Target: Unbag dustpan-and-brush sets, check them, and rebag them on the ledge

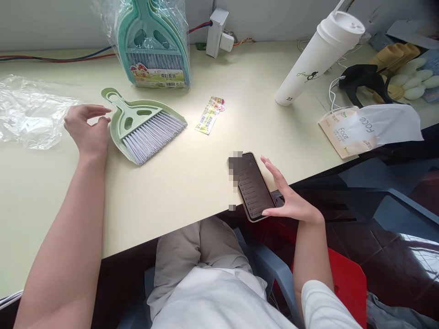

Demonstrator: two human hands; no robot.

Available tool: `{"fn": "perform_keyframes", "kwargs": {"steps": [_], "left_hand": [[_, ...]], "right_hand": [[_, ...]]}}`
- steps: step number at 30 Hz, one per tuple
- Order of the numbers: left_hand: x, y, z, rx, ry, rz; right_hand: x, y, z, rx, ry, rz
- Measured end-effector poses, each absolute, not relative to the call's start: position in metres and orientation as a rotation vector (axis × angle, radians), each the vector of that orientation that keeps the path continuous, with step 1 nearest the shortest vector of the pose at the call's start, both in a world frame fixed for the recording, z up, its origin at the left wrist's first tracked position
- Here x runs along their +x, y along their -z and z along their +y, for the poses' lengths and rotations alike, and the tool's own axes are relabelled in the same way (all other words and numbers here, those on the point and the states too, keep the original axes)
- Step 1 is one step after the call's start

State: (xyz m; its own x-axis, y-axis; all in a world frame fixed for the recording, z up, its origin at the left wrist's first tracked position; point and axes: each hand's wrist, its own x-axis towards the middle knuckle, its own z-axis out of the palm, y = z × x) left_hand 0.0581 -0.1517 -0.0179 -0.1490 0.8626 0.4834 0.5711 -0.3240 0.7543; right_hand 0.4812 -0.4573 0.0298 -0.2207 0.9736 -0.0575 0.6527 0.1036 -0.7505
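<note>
A light green dustpan (118,137) lies on the table with a matching brush (154,130) nested in it, grey bristles facing up. My left hand (89,125) rests at the dustpan's left side, fingers loosely curved, a gap between thumb and forefinger, nothing held. At the table's front edge a smartphone (255,187) lies tilted, screen lit, its lower end reaching past the edge. My right hand (291,201) is spread beside it; the thumb overlaps the phone's lower right side and the other fingers extend along the right, not wrapped round it.
A printed card label (210,115) lies right of the brush. Bagged teal dustpan sets (154,41) stand at the back. Crumpled clear plastic (30,114) is at left. A tall white cup (315,59), a face-tissue pack (370,130), a black strap-like object (360,82) and a power adapter (217,34) are also there.
</note>
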Motion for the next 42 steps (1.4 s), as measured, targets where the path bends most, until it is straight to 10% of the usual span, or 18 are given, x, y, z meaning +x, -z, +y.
{"fn": "perform_keyframes", "kwargs": {"steps": [42], "left_hand": [[0.065, 0.013, -0.157, 1.805, -1.359, 1.692]], "right_hand": [[0.449, -0.024, -0.432, -1.901, -0.676, -1.453]]}}
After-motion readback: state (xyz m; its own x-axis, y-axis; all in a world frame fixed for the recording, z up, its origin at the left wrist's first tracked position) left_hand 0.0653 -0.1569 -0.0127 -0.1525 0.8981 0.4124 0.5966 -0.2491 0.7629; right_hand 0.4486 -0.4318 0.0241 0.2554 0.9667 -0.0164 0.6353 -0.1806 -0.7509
